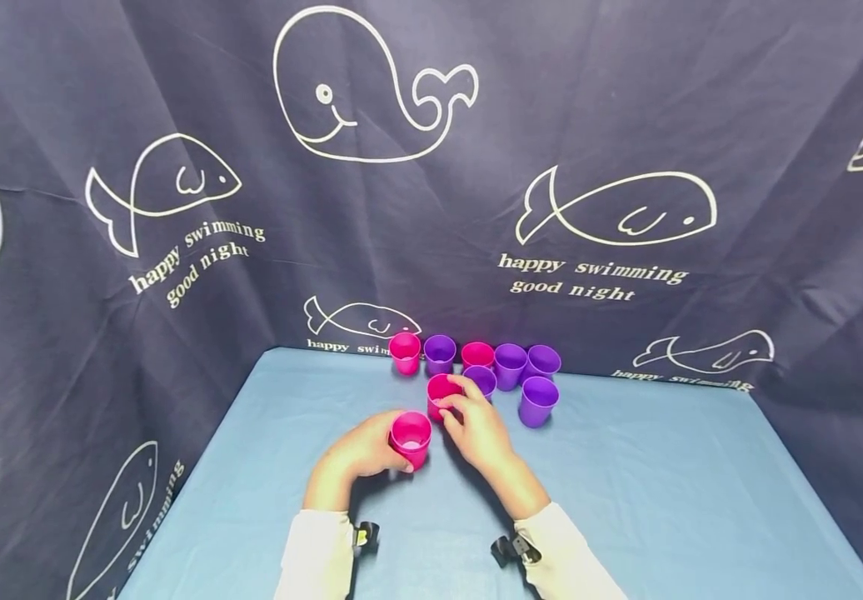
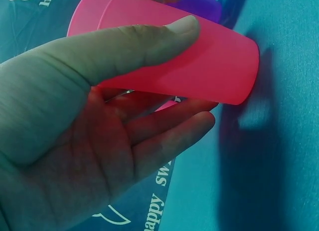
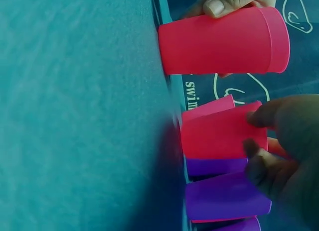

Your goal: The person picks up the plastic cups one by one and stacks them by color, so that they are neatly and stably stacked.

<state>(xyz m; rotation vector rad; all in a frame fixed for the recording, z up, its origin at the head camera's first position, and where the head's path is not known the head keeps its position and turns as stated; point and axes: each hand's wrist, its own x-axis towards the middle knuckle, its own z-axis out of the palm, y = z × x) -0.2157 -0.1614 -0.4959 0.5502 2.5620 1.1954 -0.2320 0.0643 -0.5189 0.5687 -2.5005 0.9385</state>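
Note:
Two nested pink cups [image 1: 411,454] are in my left hand [image 1: 364,448]; a second rim line shows near the top of the stack [image 2: 219,61] in the left wrist view. The thumb lies along one side, fingers behind. Just beyond and right of it stands another pink cup [image 1: 436,407], its rim pinched by the fingertips of my right hand [image 1: 482,432]. In the right wrist view this cup [image 3: 214,136] is upright beside purple cups, with the right hand [image 3: 294,146] at its rim.
Behind stand a pink cup [image 1: 405,357], a purple cup [image 1: 440,357], another pink cup [image 1: 478,355] and several more purple cups [image 1: 538,403]. A blue cloth [image 1: 626,500] covers the table; a dark printed curtain [image 1: 431,233] hangs around its back and sides.

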